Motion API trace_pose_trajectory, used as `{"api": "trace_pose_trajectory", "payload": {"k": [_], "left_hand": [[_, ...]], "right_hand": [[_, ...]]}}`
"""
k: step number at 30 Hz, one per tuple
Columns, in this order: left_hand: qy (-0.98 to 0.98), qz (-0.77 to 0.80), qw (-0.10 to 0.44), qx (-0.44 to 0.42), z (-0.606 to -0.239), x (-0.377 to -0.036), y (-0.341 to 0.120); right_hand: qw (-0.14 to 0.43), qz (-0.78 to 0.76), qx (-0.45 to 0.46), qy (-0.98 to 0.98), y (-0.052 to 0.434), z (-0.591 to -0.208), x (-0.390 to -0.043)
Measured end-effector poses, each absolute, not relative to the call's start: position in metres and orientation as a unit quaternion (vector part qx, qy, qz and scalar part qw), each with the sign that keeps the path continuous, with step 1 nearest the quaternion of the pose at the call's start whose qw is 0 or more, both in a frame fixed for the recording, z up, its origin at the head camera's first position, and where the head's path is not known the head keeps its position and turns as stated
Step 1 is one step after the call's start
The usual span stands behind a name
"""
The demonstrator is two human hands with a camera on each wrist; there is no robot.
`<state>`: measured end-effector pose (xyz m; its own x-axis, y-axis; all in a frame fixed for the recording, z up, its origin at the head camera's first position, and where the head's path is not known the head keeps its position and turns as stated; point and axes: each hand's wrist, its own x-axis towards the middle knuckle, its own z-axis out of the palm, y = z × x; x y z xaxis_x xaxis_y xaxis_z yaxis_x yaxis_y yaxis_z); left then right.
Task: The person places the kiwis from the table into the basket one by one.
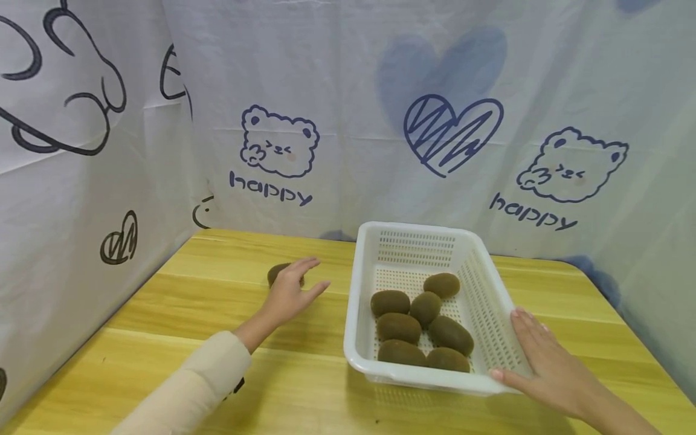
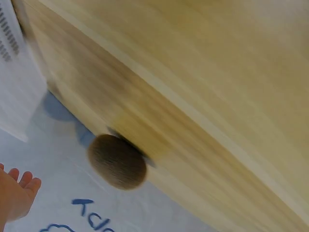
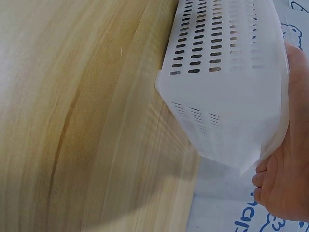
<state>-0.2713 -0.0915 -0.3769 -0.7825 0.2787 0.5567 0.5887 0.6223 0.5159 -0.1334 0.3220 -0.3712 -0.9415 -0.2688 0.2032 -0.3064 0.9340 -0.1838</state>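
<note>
My left hand (image 1: 288, 296) reaches over the table, thumb spread apart from the fingers and nothing in its grasp. Just beyond it a brown kiwi (image 1: 276, 273) lies on the wood, partly covered by the fingers in the head view. The left wrist view has that kiwi (image 2: 117, 162) on the tabletop, with a gap between it and the hand (image 2: 18, 195). My right hand (image 1: 554, 362) rests against the right rim of a white plastic basket (image 1: 353, 314), its thumb at the near right corner. Several kiwis (image 1: 399, 328) lie inside, toward the near end.
The wooden table (image 1: 179, 338) carries the basket, which stands right of the middle. A white cloth (image 1: 348, 121) printed with bears, hearts and "happy" hangs behind the table and along its left side. Below the left sleeve (image 1: 201, 374) a small dark object (image 1: 239, 385) shows partly.
</note>
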Motion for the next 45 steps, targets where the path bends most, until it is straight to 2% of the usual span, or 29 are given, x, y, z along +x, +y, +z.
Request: {"api": "trace_pose_trajectory", "payload": {"k": [5,22,33,45], "left_hand": [[-0.883,-0.347,0.215,-0.233,-0.381,-0.278,-0.104],[-0.919,-0.325,0.151,-0.167,-0.397,-0.302,-0.137],[-0.937,-0.318,0.085,-0.113,-0.398,-0.315,-0.151],[-0.940,-0.323,0.024,-0.107,-0.407,-0.327,-0.155]], "right_hand": [[0.083,0.111,0.145,-0.980,0.322,-0.371,-0.133],[0.077,0.121,0.143,-0.979,0.322,-0.369,-0.133],[0.073,0.129,0.138,-0.979,0.321,-0.368,-0.133],[0.086,0.133,0.147,-0.976,0.322,-0.370,-0.133]]}}
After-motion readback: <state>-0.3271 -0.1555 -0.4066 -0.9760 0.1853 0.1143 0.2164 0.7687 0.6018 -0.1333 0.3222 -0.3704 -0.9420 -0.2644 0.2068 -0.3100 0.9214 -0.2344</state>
